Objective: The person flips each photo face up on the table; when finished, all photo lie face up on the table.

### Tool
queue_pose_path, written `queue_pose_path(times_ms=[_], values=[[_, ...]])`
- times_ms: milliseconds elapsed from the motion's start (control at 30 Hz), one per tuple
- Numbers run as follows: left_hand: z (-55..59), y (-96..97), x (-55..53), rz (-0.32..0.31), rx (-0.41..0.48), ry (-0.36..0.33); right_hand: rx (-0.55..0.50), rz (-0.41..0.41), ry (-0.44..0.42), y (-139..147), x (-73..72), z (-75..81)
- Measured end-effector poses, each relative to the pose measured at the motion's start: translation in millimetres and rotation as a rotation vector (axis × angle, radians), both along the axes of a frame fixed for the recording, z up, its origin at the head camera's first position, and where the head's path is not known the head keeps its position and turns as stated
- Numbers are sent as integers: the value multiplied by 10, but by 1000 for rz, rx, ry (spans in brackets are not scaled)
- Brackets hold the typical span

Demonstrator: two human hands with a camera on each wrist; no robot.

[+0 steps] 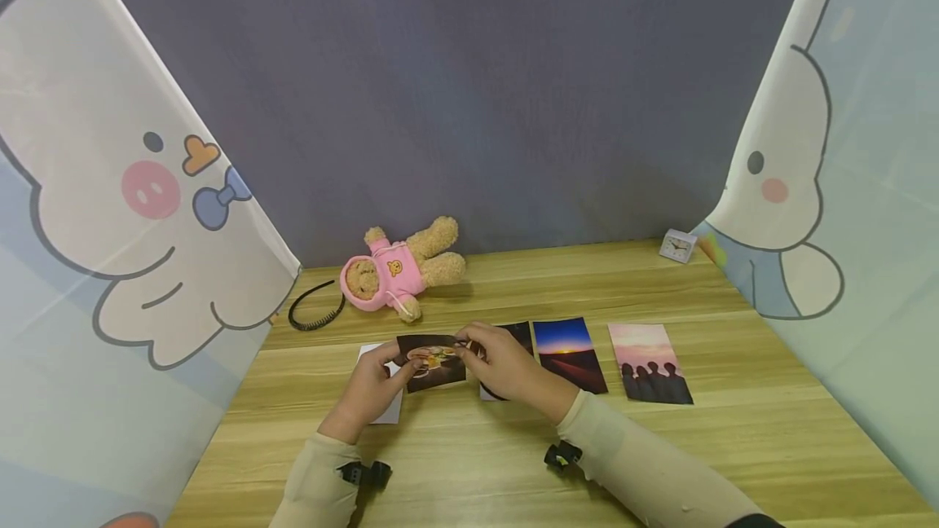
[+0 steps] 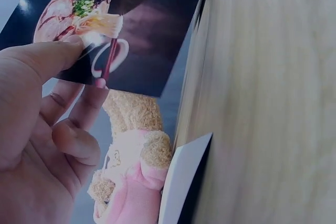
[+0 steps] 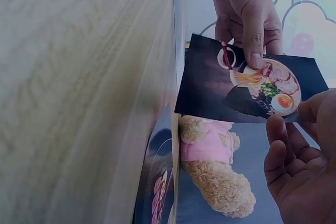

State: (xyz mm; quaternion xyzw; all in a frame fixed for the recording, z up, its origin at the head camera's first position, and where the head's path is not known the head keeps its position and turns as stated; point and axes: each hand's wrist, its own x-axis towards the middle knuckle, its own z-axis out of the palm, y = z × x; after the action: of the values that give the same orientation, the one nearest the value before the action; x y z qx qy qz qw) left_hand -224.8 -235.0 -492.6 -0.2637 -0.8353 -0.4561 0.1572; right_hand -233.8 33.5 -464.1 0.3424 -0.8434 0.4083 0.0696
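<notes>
Photo (image 1: pixel 438 363) at lower centre: left hand (image 1: pixel 372 389) and right hand (image 1: pixel 506 358) pinch it, the latter seemingly near an edge; uneven pulling could crease it.

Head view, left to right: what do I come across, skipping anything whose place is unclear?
Black hairband, left hand, food photo, right hand, sunset photo, photo of silhouetted figures.
</notes>
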Motion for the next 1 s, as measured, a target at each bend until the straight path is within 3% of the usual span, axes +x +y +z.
queue_pose_path(times_ms=[233, 567, 1000], values=[[6, 64, 24, 35, 13, -36, 13, -20, -6, 9, -13, -11], [311, 155, 207, -5, 113, -109, -46, -15, -88, 10, -16, -2], [306, 160, 215, 18, 147, -110, -184, 18, -229, 15, -63, -83]])
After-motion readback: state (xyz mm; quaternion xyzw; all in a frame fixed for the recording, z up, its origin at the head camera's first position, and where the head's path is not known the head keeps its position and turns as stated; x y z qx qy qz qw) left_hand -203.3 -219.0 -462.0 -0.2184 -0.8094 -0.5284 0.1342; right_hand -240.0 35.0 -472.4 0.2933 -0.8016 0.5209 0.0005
